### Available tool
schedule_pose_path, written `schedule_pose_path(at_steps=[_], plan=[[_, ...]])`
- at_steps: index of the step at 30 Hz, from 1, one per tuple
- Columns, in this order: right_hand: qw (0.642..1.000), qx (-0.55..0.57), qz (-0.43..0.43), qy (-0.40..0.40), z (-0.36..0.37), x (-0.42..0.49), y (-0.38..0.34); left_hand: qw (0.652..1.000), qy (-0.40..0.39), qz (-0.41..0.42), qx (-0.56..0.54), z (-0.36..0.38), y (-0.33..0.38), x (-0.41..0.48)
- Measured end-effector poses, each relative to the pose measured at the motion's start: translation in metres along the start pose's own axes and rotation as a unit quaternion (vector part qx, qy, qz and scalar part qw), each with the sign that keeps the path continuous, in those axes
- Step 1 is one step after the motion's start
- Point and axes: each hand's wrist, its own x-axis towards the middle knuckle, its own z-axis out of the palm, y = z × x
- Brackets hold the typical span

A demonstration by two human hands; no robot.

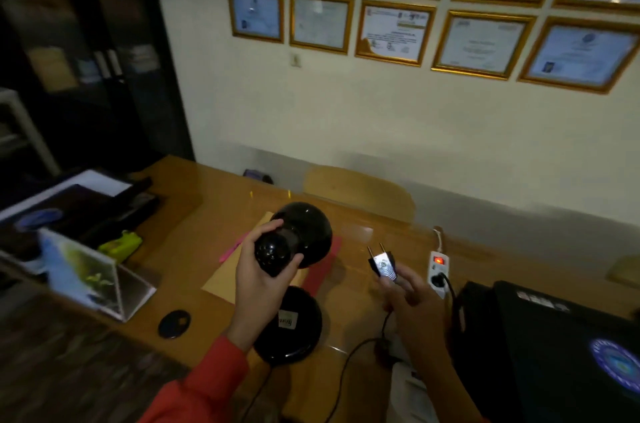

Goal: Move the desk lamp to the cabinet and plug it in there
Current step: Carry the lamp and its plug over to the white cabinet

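Two grips busy: left (258,279) clenching desk lamp (298,242), right (412,298) pinching plug (382,265).

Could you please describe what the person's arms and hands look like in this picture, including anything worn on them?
Both hands are bare, with no gloves, rings or watch visible. The left hand comes out of a long red-orange sleeve that ends at the wrist. The right hand and its forearm show no sleeve in the dim, blurred view.

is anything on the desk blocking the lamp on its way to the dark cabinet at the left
Partly. The desk lamp is held in the left hand; between it and the cabinet sit an acrylic sign holder and a dark stack of trays, passable only by carrying it over them.
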Motion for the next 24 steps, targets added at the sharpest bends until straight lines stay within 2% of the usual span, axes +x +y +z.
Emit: schedule_pose_path(at_steps=[4, 12, 24], plan=[[0.996, 0.064, 0.008, -0.054, 0.05, 0.006, -0.024, 0.998, 0.053, 0.028, 0.031, -0.061, 0.014, 0.014], [0.979, 0.076, -0.044, -0.182, 0.175, -0.017, -0.078, 0.986, 0.127, 0.051, 0.098, -0.203, 0.044, 0.015], [0.927, 0.144, -0.034, -0.344, 0.405, -0.093, -0.122, 0.947, 0.251, 0.063, 0.191, -0.448, 0.07, -0.027]])
